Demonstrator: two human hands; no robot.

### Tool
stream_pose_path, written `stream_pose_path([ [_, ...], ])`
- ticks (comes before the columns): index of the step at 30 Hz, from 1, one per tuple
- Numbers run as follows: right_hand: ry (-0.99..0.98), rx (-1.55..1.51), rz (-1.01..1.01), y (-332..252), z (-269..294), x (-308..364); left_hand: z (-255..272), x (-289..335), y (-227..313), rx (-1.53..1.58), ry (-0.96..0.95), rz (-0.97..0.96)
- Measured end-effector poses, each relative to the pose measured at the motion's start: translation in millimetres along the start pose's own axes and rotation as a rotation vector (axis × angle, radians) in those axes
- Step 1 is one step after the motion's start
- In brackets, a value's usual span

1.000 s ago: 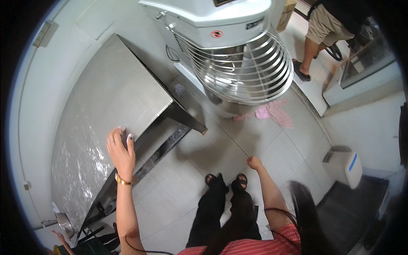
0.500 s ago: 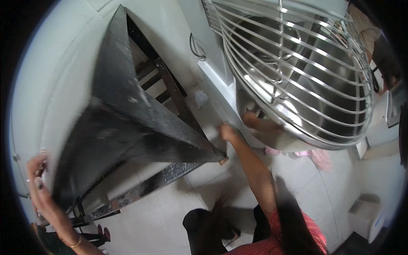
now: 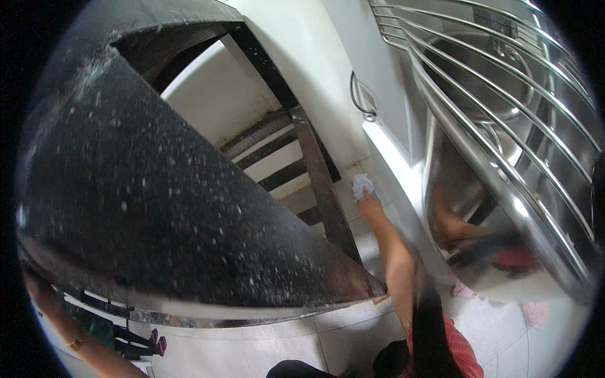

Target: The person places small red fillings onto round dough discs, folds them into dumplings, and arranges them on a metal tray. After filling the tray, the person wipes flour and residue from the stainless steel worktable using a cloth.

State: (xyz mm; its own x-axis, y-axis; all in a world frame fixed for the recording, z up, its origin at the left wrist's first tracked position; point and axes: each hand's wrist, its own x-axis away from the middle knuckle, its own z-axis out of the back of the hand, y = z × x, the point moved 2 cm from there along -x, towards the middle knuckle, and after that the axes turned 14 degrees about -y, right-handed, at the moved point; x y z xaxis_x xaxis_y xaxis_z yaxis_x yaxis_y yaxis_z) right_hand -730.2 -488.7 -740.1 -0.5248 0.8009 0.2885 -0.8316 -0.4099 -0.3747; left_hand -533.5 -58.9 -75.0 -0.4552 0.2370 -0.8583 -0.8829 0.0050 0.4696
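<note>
My right arm reaches down between a black tabletop (image 3: 189,208) and a large mixer (image 3: 391,148). At its end my right hand (image 3: 372,208) is on a crumpled white cloth (image 3: 362,184) on the floor, with its fingers closing on the cloth. My left hand (image 3: 39,291) is at the far left, against the near left edge of the black table. Its fingers are lost in the dark rim of the picture.
The mixer has a steel bowl (image 3: 479,176) under a wire guard (image 3: 504,88). Below the tabletop runs a dark slatted frame (image 3: 321,189). Pink cloths (image 3: 535,313) lie on the tiled floor (image 3: 252,346). Another person's shoes (image 3: 157,343) show at the lower left.
I have bent lower, so table and mixer look larger and closer. My right hand has moved forward from beside the mixer's base onto the white cloth. My left hand stays by the table edge.
</note>
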Motion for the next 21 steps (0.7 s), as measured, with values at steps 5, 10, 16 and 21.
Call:
stream_pose_path([
  [5,0.119,-0.024,0.066,3,-3,-31,-10,21,19,-0.469,-0.18,-0.474],
  [10,0.123,0.093,0.049,13,-18,-60,-25,19,9,-0.441,0.008,-0.653],
  [16,-0.019,0.049,0.051,30,-44,-69,-19,23,12,-0.414,0.005,-0.601],
  [21,-0.144,-0.071,0.047,43,-63,-66,-26,21,17,-0.401,-0.003,-0.576],
])
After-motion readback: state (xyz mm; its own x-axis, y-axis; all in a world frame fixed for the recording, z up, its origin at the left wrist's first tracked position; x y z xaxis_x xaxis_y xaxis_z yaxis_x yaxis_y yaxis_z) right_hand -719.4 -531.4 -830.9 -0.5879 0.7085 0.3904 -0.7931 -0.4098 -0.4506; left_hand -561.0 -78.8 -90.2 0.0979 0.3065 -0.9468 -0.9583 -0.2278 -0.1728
